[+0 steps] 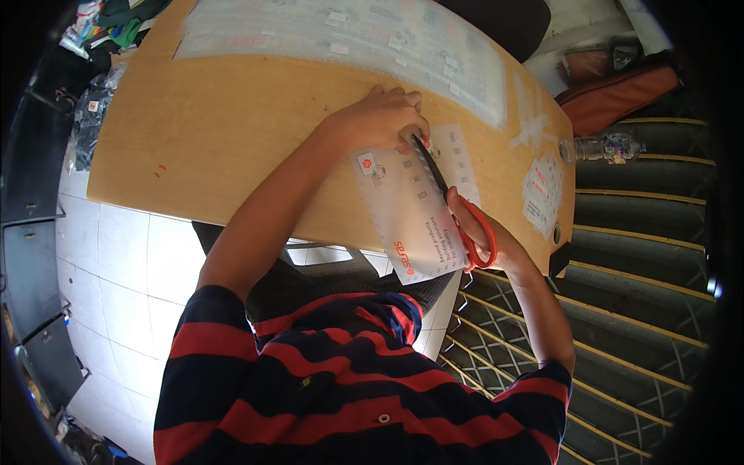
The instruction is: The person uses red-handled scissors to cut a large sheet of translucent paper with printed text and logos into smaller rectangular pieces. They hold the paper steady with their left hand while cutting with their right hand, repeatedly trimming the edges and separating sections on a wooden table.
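A translucent white plastic sheet with red and grey print (387, 221) lies over the near edge of the table, its lower end hanging past the edge. My right hand (500, 240) grips the red handles of a pair of scissors (434, 172). The dark blades run up along the sheet toward my left hand, and I cannot tell how far apart they are. At the sheet's far end my left hand (384, 118) has its fingers curled, with the thumb side close to the blade tips, and it pinches the sheet there.
Clear printed plastic sheeting (349, 50) covers the far part of the wooden table (194, 132). A small printed plastic piece (544, 190) lies at the right end. Beyond are a plastic bottle (608, 148) and a brown bag (620, 93). Dark cabinets (31, 263) stand left.
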### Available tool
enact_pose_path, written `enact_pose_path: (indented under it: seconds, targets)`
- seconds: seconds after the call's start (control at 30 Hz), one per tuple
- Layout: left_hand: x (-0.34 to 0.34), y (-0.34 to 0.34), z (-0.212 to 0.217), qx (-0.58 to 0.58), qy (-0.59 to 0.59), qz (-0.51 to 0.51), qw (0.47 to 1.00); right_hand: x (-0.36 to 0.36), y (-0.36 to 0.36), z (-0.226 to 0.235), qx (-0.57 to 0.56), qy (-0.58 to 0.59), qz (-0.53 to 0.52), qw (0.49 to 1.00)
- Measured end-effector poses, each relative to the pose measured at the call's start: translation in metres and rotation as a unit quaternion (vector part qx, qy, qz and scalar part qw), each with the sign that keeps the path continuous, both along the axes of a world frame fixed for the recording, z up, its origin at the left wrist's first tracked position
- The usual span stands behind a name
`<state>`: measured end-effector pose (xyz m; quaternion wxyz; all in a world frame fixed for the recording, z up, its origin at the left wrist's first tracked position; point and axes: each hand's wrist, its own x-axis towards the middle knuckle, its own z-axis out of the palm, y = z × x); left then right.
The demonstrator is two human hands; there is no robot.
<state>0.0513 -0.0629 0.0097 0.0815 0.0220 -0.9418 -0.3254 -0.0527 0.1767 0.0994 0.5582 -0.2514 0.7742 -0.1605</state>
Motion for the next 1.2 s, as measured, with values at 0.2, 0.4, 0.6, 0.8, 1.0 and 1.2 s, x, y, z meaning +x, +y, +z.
enact_pose_path:
  seconds: [0.2, 0.4, 0.6, 0.8, 1.0, 1.2]
  targets:
    - [0.0, -0.001, 0.0, 0.005, 0.0, -0.009, 1.0, -0.004, -0.007, 0.002, 0.027, -0.043, -0.031, 0.998]
    - [-0.001, -0.001, 0.003, 0.014, -0.01, -0.015, 1.0, -0.002, -0.008, 0.0, 0.029, -0.022, -0.033, 0.999]
    - [-0.001, -0.002, 0.003, 0.022, -0.015, -0.015, 1.0, 0.0, -0.014, 0.0, 0.045, 0.024, -0.031, 0.998]
    - [-0.001, -0.001, 0.008, 0.013, -0.029, -0.019, 0.999, -0.006, -0.017, -0.002, 0.051, 0.011, -0.03, 0.998]
    - [-0.002, -0.005, 0.002, 0.016, -0.022, -0.025, 0.999, -0.014, -0.015, -0.009, 0.003, 0.01, 0.011, 1.0]
    - [-0.002, -0.007, 0.003, 0.002, -0.002, -0.032, 0.999, -0.014, -0.001, -0.004, -0.057, 0.017, 0.059, 0.996]
